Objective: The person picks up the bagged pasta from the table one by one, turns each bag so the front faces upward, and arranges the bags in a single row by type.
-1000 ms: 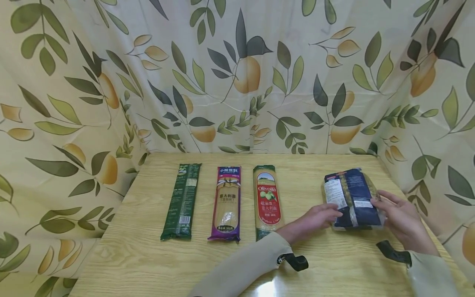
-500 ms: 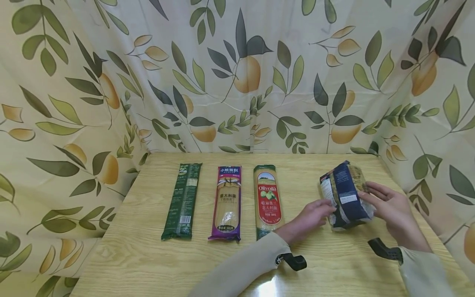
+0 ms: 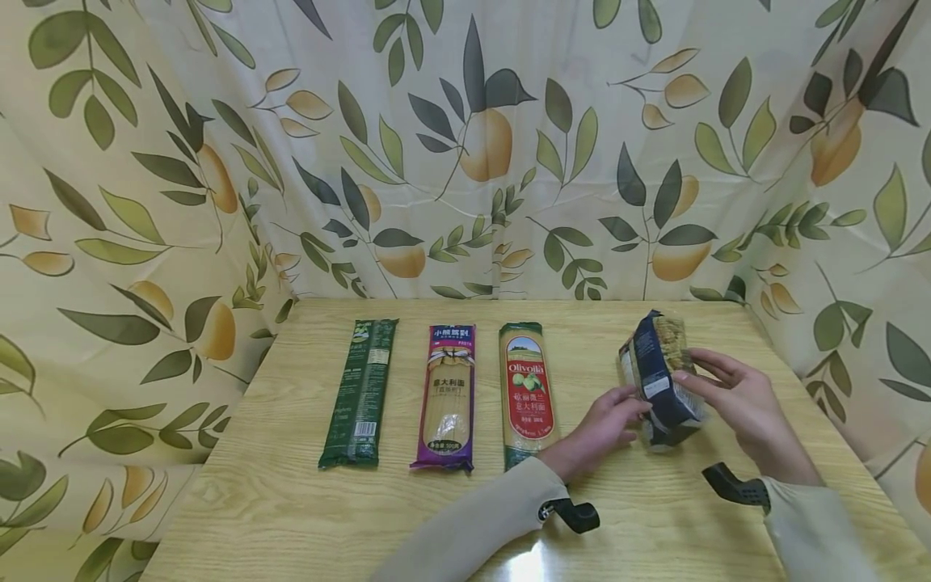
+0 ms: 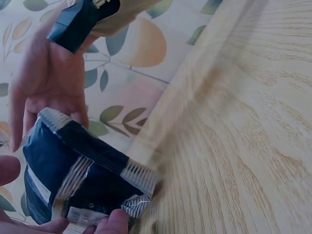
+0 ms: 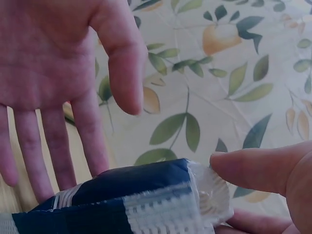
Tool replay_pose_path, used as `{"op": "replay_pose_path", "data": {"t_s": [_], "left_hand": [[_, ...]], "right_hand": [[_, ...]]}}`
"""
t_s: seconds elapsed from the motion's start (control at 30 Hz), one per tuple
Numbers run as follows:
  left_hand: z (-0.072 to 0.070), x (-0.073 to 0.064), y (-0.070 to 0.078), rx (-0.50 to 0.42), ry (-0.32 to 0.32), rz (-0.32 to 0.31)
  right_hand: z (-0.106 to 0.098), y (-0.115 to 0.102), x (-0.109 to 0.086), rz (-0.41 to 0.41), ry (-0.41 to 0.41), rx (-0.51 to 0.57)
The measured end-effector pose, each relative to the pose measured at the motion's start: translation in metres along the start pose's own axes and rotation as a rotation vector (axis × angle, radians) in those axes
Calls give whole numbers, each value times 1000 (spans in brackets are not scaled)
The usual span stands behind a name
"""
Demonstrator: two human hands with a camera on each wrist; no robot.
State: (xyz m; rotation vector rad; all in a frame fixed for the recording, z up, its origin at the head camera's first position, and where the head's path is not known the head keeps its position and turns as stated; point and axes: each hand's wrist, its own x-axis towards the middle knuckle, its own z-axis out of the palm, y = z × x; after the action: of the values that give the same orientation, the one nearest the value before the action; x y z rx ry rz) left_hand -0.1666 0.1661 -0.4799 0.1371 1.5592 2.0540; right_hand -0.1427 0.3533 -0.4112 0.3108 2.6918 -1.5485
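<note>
My right hand (image 3: 742, 404) pinches the right side of a dark blue bag of pasta (image 3: 655, 372), its thumb in front and fingers behind. The bag stands tilted at the right of the table, and yellowish pasta shows through a clear panel. At the bag's lower left, the fingertips of my left hand (image 3: 600, 428) touch it. Straight left fingers and a spread thumb show in the right wrist view, where the left hand (image 5: 53, 68) is palm up front beside the bag (image 5: 136, 183). In the left wrist view the bag's crimped end (image 4: 97, 146) faces the camera.
Left of the hands lie three long spaghetti packets: a green one (image 3: 356, 396), a purple one (image 3: 445, 396) and a red-and-green one (image 3: 527, 380). The left forearm (image 3: 487, 513) passes close to the red-and-green packet's lower end. A leaf-patterned curtain (image 3: 451, 162) encloses the wooden table (image 3: 276, 509).
The bag has gone from lying nearly flat to tilted up and turned, with its clear panel side more visible. Both hands have shifted left, the right one further.
</note>
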Motion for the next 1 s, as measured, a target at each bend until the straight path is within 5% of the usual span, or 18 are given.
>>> {"op": "replay_pose_path", "data": {"t_s": [0.53,1.0], "left_hand": [[-10,-3,3,-129,52,-9],[-16,0,2,-166,129,16]], "right_hand": [[20,-13,6,-8,-80,62],[38,-8,8,-175,-130,147]]}}
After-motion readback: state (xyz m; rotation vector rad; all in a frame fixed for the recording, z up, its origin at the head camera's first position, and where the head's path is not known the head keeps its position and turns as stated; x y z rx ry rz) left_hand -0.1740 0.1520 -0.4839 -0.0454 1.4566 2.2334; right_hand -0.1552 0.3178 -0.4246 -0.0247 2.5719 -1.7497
